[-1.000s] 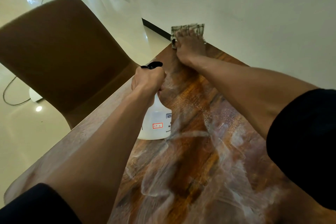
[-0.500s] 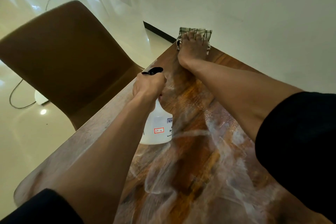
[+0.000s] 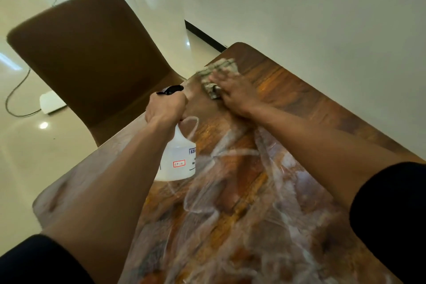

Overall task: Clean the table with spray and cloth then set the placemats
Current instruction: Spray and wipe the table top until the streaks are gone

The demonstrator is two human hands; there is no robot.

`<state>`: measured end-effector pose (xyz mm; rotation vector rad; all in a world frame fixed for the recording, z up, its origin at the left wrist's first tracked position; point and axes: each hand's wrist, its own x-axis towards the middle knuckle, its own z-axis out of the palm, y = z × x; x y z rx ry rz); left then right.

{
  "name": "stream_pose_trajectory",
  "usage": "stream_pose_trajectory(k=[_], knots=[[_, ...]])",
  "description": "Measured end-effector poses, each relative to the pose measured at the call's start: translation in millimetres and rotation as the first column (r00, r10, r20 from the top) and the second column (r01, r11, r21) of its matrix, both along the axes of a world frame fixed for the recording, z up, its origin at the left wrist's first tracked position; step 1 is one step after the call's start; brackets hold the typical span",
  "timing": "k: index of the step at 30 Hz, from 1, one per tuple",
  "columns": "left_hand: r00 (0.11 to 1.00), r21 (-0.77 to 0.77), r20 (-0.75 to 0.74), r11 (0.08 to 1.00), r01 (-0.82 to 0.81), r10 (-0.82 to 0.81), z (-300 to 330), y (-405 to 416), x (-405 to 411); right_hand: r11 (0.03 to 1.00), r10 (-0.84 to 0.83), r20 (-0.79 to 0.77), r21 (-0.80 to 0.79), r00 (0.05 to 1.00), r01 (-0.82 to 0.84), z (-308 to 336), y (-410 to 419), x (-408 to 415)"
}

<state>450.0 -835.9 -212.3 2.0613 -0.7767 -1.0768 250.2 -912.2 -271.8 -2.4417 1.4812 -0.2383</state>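
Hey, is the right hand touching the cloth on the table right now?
Touching. The head view shows the right hand lying flat on the checked cloth, fingers spread over it, pressing it against the wooden table near the far corner.

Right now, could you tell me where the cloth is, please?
In the head view, the cloth lies near the table's far end, under the right hand.

The left hand (image 3: 166,108) grips a white spray bottle (image 3: 177,159) standing on the streaked wooden surface (image 3: 299,104). The right hand (image 3: 235,92) presses a checked cloth (image 3: 216,76) flat near the far corner.
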Motion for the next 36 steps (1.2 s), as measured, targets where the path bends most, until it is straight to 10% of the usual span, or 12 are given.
stream_pose_trajectory(k=[6, 15, 25, 36], knots=[[1.0, -0.021, -0.002, 1.0, -0.024, 0.024, -2, 29, 45, 0.947, -0.304, -0.066, 0.09, 0.95, 0.309, 14, -18, 23], [0.998, -0.006, -0.03, 0.998, -0.06, 0.06, -6, 47, 45, 0.966, 0.259, -0.024, 0.015, 0.966, -0.259, 0, 59, 105], [0.997, -0.015, -0.043, 0.998, -0.064, 0.063, -14, 54, 42, 0.977, -0.197, -0.105, 0.065, 0.975, 0.204, 11, -12, 68], [0.999, 0.041, 0.027, 0.998, -0.04, 0.039, -14, 58, 19, 0.995, 0.095, -0.047, -0.002, 0.994, -0.095, -3, 101, 21]])
